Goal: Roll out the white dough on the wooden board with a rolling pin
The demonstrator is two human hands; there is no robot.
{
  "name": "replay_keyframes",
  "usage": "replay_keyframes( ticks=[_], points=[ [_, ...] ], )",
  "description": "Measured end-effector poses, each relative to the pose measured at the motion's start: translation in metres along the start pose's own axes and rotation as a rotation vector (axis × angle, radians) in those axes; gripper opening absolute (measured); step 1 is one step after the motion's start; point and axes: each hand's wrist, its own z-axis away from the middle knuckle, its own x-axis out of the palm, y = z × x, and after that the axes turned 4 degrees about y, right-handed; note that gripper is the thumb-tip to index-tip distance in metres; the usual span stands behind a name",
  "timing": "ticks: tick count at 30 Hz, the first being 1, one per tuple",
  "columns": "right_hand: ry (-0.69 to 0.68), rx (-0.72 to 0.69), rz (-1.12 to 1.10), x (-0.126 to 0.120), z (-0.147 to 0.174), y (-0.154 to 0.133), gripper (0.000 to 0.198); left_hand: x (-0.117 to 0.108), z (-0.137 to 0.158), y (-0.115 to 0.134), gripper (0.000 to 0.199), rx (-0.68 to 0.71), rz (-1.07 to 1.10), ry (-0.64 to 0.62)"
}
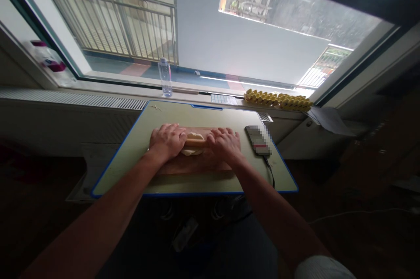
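A wooden rolling pin (196,143) lies crosswise over a piece of pale dough (192,152), and the dough shows both behind and in front of it. My left hand (168,139) is closed over the pin's left end. Over its right end my right hand (225,142) is closed in the same way. Both ends of the pin are hidden under my fingers. Beneath the dough is a brown wooden board (197,166), lying flat on a small pale green table (124,165) with a blue edge.
A phone (257,140) with a black cable (269,169) lies at the table's right. Along the windowsill stand a clear bottle (165,78), a larger bottle with a magenta cap (50,62) and yellow egg trays (277,99). A white radiator (82,99) runs beneath the window.
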Motion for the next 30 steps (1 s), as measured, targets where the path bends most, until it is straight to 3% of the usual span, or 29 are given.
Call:
replay_keyframes(
  ticks=[19,30],
  points=[
    [-0.104,0.031,-0.067,0.008,-0.038,0.010,0.042,0.008,-0.043,-0.005,0.054,0.014,0.013,-0.126],
    [-0.120,0.034,-0.041,0.009,-0.037,0.009,0.045,0.012,-0.042,-0.007,0.055,0.018,-0.010,-0.101]
  ],
)
